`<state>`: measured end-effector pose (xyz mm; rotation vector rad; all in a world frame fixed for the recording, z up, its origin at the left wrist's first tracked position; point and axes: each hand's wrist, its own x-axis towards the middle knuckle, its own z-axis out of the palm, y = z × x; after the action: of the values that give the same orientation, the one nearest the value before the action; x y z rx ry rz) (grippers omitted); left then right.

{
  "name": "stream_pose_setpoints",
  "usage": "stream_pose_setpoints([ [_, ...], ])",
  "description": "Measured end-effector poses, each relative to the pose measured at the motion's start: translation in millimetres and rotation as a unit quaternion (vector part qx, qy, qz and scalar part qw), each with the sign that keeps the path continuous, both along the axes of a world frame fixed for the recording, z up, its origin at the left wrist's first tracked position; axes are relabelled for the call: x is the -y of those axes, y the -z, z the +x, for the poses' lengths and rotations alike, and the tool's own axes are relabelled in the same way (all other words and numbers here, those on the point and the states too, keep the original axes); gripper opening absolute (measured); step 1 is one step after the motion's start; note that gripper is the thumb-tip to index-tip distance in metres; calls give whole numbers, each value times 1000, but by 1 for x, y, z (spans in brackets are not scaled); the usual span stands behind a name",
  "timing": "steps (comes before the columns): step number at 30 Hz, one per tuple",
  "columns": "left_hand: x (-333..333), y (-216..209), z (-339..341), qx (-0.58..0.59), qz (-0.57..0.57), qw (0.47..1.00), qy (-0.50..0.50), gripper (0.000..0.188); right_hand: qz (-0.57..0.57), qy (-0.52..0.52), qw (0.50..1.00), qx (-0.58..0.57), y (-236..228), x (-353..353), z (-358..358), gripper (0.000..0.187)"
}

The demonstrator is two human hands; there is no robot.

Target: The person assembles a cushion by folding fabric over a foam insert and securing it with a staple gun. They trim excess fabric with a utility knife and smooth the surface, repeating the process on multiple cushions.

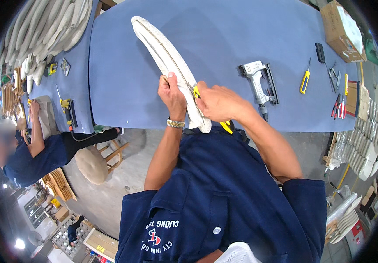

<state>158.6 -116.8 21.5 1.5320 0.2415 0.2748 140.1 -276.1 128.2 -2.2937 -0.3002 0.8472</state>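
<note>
A long, curved, padded panel [173, 55] covered in off-white fabric stands on its edge, slanting from the blue table toward my body. A seam or fabric edge runs along its length. My left hand [173, 97] is closed round the panel's middle, thumb on top. My right hand [219, 101] grips a yellow-and-black tool [227, 127], apparently a utility knife. Its front end lies against the panel's lower part; my fingers hide most of its body.
The blue table [123, 87] bears a staple gun [257, 83], a yellow screwdriver [304, 82], red-handled scissors [342, 109] and a cardboard box [342, 30]. At left, padded panels [44, 26] are piled near another staple gun [69, 111]. A co-worker [40, 149] works beside a round stool [90, 164].
</note>
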Motion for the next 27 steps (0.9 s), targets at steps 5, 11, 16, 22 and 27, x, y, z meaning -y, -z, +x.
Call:
stream_pose_setpoints([
  [5,12,4,1,17,19,1000,-16,37,31,0,999,-13,12,11,-9,35],
  [11,18,-7,-1,10,56,998,-28,39,43,-3,995,-88,3,21,-24,39],
  [16,16,3,2,2,43,998,-55,40,51,-21,997,-61,15,27,-53,36],
  [22,20,2,-1,-2,50,994,-99,42,34,-16,993,-111,4,22,-74,34],
  [27,23,4,-2,5,83,991,-104,43,-16,-4,994,-109,0,16,-82,33],
])
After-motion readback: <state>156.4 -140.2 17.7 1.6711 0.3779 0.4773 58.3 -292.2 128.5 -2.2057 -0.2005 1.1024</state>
